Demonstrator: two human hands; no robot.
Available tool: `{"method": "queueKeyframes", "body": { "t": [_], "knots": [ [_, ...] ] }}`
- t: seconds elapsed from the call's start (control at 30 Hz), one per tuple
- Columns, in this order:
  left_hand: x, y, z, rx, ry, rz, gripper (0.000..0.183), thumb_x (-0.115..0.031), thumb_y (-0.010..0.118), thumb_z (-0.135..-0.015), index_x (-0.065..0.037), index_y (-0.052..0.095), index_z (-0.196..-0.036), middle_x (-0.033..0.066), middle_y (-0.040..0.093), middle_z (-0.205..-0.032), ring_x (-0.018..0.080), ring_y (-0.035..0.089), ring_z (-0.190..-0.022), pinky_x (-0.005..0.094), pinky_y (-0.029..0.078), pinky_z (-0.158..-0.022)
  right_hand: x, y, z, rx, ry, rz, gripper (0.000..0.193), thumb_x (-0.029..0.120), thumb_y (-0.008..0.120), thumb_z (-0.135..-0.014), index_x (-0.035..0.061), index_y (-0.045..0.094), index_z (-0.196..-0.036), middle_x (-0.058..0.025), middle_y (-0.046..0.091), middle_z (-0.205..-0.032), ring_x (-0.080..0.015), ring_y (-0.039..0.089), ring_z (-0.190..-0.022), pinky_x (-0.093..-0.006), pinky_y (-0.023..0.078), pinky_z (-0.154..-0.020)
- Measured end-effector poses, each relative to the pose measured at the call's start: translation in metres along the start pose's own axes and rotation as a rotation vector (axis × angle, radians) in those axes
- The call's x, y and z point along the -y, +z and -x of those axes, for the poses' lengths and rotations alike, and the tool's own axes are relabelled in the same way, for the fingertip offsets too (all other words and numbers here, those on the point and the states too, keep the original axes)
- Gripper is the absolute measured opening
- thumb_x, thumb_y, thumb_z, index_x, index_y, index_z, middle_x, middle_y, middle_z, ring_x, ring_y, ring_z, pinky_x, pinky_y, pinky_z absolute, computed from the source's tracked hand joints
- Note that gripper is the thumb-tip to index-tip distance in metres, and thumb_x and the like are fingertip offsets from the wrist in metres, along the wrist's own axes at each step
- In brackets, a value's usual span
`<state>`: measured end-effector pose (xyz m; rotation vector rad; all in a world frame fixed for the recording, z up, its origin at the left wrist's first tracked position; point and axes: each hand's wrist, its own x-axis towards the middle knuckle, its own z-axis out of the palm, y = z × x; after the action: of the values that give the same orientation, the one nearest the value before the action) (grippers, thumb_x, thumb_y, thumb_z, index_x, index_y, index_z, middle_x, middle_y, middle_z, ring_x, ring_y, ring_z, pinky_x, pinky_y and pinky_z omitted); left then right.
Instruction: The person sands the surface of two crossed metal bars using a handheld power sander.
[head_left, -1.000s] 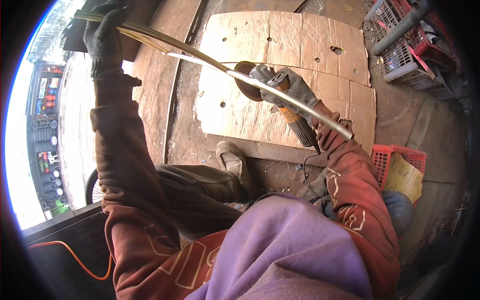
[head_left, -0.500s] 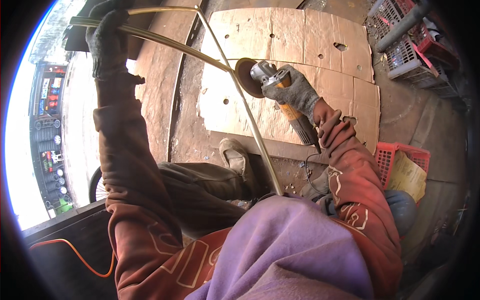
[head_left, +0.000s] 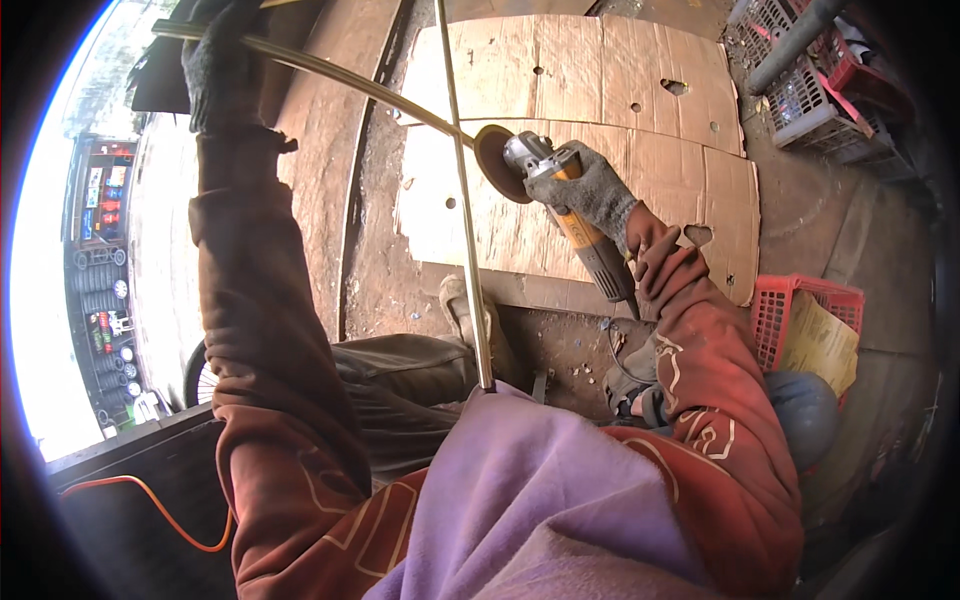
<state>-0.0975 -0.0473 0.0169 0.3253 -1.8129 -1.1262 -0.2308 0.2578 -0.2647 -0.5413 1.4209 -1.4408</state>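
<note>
In a grey glove, my left hand [head_left: 215, 75] is closed around a shiny metal tube [head_left: 350, 87] at the upper left. This tube runs right and meets a second long tube [head_left: 470, 260], whose near end comes down by my purple cloth covering [head_left: 560, 470]. My gloved right hand [head_left: 592, 185] grips an angle grinder [head_left: 578, 225] with a grey head and yellow-and-dark body. Its brown disc [head_left: 497, 165] stands close beside the tube joint; whether they touch I cannot tell. The grinder's cord hangs from its rear end.
Flattened cardboard [head_left: 600, 90] with holes covers the ground beyond the grinder. Plastic crates [head_left: 810, 110] stand at the upper right, and a red crate [head_left: 775, 310] sits beside my right knee. An orange cable [head_left: 150, 495] loops at the lower left. My shoe [head_left: 465, 305] is under the long tube.
The metal frame has turned, so the long tube stands straighter and its near end has shifted left. My left hand has moved slightly with it. The grinder has hardly moved.
</note>
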Motion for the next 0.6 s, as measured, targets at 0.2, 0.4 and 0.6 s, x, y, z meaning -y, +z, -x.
{"method": "queueKeyframes", "body": {
  "t": [0.2, 0.4, 0.6],
  "knots": [
    [0.013, 0.008, -0.016, 0.043, 0.042, -0.141, 0.027, -0.017, 0.064, -0.096, 0.000, 0.069, -0.117, 0.0126, 0.072, -0.112, 0.0234, 0.066, -0.105, 0.0364, 0.052, -0.096, 0.004, 0.004, 0.000, -0.001, 0.103, -0.099, 0.057, 0.028, 0.095, -0.069, 0.0032, 0.060, -0.107, -0.0067, 0.067, -0.082, -0.0134, 0.064, -0.064, -0.0293, 0.055, -0.058],
    [0.017, 0.039, -0.028, 0.029, -0.027, -0.019, 0.028, -0.022, 0.064, -0.098, -0.002, 0.068, -0.117, 0.0138, 0.071, -0.113, 0.0263, 0.065, -0.108, 0.0404, 0.051, -0.099, 0.001, 0.009, 0.008, -0.120, 0.172, -0.090, 0.057, 0.026, 0.094, -0.070, 0.0013, 0.062, -0.111, -0.0089, 0.070, -0.085, -0.0165, 0.068, -0.063, -0.0319, 0.058, -0.057],
    [0.003, 0.045, -0.020, 0.047, -0.072, 0.235, 0.030, -0.028, 0.063, -0.100, -0.003, 0.066, -0.117, 0.0149, 0.070, -0.114, 0.0293, 0.065, -0.111, 0.0443, 0.050, -0.102, -0.001, 0.014, 0.014, -0.126, 0.095, -0.138, 0.056, 0.025, 0.095, -0.069, 0.0026, 0.062, -0.109, -0.0078, 0.069, -0.085, -0.0148, 0.067, -0.065, -0.0316, 0.058, -0.059]
  ]
}}
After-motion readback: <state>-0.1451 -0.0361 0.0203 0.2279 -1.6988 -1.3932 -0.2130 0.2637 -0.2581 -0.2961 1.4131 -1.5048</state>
